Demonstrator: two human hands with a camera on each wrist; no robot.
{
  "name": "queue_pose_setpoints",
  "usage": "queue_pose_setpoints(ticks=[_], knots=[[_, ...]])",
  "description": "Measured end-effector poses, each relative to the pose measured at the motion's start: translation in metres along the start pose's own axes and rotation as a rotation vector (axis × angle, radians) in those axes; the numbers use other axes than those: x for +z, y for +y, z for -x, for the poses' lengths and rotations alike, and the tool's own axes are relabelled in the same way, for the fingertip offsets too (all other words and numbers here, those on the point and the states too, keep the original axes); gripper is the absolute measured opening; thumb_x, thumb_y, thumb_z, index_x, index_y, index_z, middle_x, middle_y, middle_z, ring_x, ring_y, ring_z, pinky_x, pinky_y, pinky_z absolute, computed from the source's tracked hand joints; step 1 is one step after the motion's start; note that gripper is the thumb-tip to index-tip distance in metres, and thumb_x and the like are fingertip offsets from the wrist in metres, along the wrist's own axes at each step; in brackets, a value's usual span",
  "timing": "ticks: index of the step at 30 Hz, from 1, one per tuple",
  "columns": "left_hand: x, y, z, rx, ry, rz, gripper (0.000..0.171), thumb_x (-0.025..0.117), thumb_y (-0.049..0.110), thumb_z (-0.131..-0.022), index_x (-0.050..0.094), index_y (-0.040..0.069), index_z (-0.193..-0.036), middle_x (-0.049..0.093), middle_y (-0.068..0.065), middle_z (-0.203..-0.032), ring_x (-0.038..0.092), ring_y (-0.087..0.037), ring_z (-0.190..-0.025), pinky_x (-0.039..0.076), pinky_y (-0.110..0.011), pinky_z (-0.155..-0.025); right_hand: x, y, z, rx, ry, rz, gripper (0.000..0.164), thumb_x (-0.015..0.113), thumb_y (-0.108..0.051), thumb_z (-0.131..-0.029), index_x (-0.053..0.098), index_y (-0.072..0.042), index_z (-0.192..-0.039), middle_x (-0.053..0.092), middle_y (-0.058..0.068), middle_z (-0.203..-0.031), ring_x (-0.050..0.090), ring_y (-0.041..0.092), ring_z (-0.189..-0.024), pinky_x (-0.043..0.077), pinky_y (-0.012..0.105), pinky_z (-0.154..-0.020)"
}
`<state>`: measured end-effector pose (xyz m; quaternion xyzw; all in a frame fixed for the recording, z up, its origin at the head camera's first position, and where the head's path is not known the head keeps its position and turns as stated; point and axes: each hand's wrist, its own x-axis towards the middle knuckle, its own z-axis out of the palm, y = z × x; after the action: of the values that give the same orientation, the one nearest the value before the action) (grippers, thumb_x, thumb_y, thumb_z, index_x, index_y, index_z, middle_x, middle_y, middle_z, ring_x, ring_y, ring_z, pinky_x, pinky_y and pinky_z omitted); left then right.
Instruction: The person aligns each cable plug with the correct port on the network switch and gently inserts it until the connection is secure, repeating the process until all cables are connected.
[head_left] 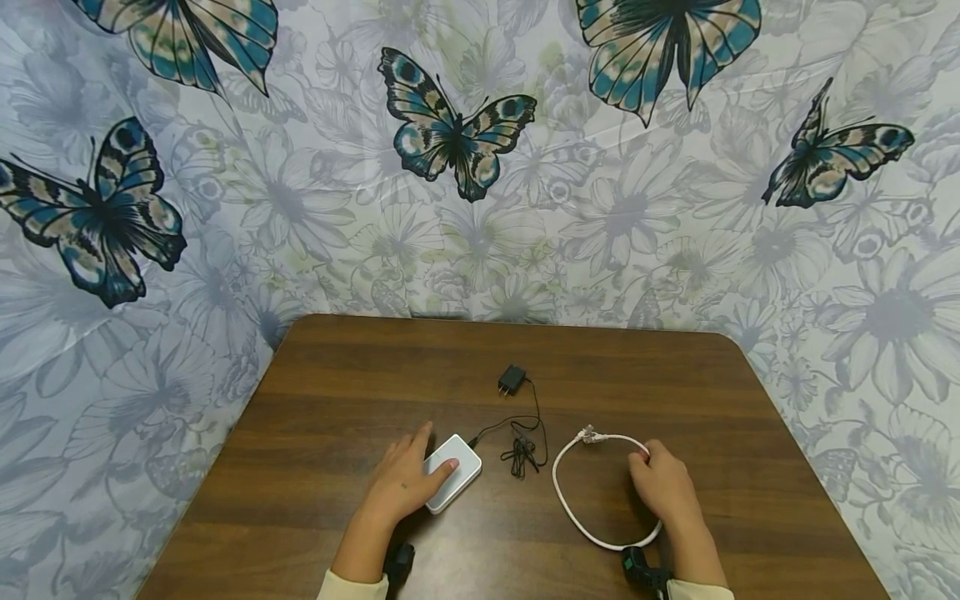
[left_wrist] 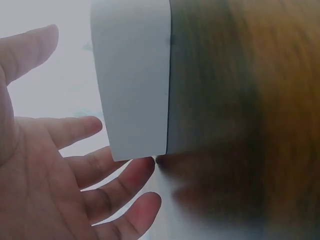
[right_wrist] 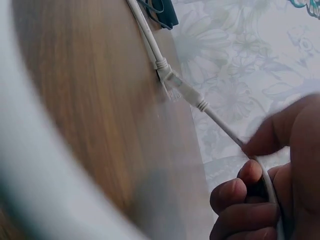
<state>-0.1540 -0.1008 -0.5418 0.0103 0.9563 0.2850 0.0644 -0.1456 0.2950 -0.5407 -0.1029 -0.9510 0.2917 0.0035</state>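
Observation:
In the head view, my left hand (head_left: 405,477) lies at the left side of a small white box (head_left: 459,479) with rounded corners, its thumb overlapping the top. The left wrist view shows the fingers loosely extended, the fingertips right at an edge of the box (left_wrist: 135,80). My right hand (head_left: 663,482) pinches a white network cable (head_left: 567,508) between thumb and fingers. That cable is bent into a loop, and its two clear-tipped plugs (right_wrist: 182,90) meet side by side at the loop's far side.
A black power adapter (head_left: 512,380) lies farther back on the brown wooden table (head_left: 337,375). Its thin black cord (head_left: 519,454), partly bundled, runs to the far corner of the white box. Behind the table hangs a floral cloth with butterflies (head_left: 459,137).

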Motion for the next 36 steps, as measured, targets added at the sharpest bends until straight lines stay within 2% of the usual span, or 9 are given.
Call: queue_pose_setpoints(ticks=[5, 8, 11, 15, 18, 21, 25, 28, 36], knots=[[-0.001, 0.000, 0.000, -0.002, -0.006, 0.001, 0.086, 0.065, 0.064, -0.086, 0.039, 0.017, -0.154, 0.048, -0.024, -0.146, 0.039, -0.051, -0.136, 0.036, -0.067, -0.102, -0.001, -0.003, 0.000, -0.014, 0.007, 0.004, 0.046, 0.045, -0.048, -0.103, 0.049, -0.010, -0.079, 0.049, 0.005, -0.069, 0.050, 0.025, -0.069, 0.037, 0.036, -0.060], [-0.001, -0.001, 0.000, -0.002, -0.008, 0.005, 0.085, 0.065, 0.063, -0.087, 0.039, 0.017, -0.154, 0.047, -0.025, -0.146, 0.039, -0.051, -0.136, 0.036, -0.068, -0.102, -0.002, -0.005, 0.000, -0.057, 0.021, 0.020, 0.042, 0.048, -0.039, -0.105, 0.058, -0.007, -0.080, 0.055, 0.007, -0.070, 0.053, 0.026, -0.071, 0.041, 0.040, -0.062], [0.000, -0.001, 0.000, -0.001, -0.008, 0.007, 0.084, 0.065, 0.063, -0.087, 0.039, 0.017, -0.153, 0.047, -0.025, -0.146, 0.039, -0.051, -0.136, 0.036, -0.067, -0.101, -0.003, -0.007, 0.001, -0.101, 0.029, 0.025, 0.029, 0.052, -0.023, -0.103, 0.070, -0.003, -0.092, 0.068, 0.013, -0.082, 0.063, 0.031, -0.079, 0.049, 0.049, -0.069], [0.000, -0.001, 0.001, 0.010, -0.002, 0.000, 0.084, 0.065, 0.062, -0.087, 0.040, 0.017, -0.153, 0.049, -0.023, -0.145, 0.043, -0.047, -0.135, 0.039, -0.065, -0.100, -0.003, -0.009, 0.002, -0.113, 0.032, 0.013, 0.026, 0.049, -0.010, -0.099, 0.071, 0.001, -0.107, 0.072, 0.017, -0.098, 0.066, 0.033, -0.086, 0.051, 0.054, -0.077], [0.000, -0.001, 0.001, 0.015, -0.001, -0.003, 0.083, 0.066, 0.061, -0.087, 0.041, 0.017, -0.153, 0.050, -0.023, -0.144, 0.044, -0.046, -0.134, 0.040, -0.064, -0.100, -0.002, -0.010, 0.002, -0.090, 0.026, 0.000, 0.027, 0.045, -0.009, -0.099, 0.067, 0.001, -0.110, 0.071, 0.019, -0.102, 0.065, 0.035, -0.089, 0.050, 0.055, -0.078], [0.000, -0.001, 0.002, 0.011, -0.007, -0.002, 0.083, 0.066, 0.061, -0.087, 0.041, 0.016, -0.153, 0.050, -0.023, -0.144, 0.043, -0.046, -0.135, 0.038, -0.064, -0.101, -0.002, -0.011, 0.003, -0.090, 0.026, 0.002, 0.027, 0.048, -0.017, -0.101, 0.066, -0.001, -0.113, 0.070, 0.021, -0.107, 0.066, 0.039, -0.095, 0.050, 0.056, -0.079], [0.000, -0.001, 0.001, 0.014, -0.012, -0.007, 0.083, 0.067, 0.060, -0.086, 0.043, 0.014, -0.151, 0.049, -0.024, -0.145, 0.042, -0.047, -0.135, 0.038, -0.065, -0.102, 0.000, -0.012, 0.002, -0.089, 0.017, 0.021, 0.029, 0.059, -0.031, -0.100, 0.070, -0.008, -0.114, 0.070, 0.011, -0.089, 0.063, 0.031, -0.081, 0.048, 0.046, -0.065], [0.000, -0.001, 0.002, 0.022, -0.014, -0.008, 0.083, 0.069, 0.059, -0.085, 0.044, 0.013, -0.150, 0.050, -0.023, -0.144, 0.043, -0.045, -0.134, 0.039, -0.064, -0.101, 0.000, -0.011, 0.001, -0.085, 0.010, 0.038, 0.024, 0.062, -0.031, -0.099, 0.072, -0.012, -0.110, 0.064, 0.001, -0.079, 0.054, 0.022, -0.071, 0.040, 0.036, -0.058], [-0.001, -0.001, 0.003, 0.035, -0.036, -0.016, 0.085, 0.071, 0.059, -0.083, 0.045, 0.013, -0.150, 0.049, -0.023, -0.145, 0.043, -0.044, -0.133, 0.040, -0.064, -0.099, -0.001, -0.013, 0.001, -0.126, 0.047, 0.054, 0.013, 0.062, -0.015, -0.097, 0.071, -0.006, -0.097, 0.071, 0.010, -0.089, 0.062, 0.026, -0.078, 0.049, 0.051, -0.071]])
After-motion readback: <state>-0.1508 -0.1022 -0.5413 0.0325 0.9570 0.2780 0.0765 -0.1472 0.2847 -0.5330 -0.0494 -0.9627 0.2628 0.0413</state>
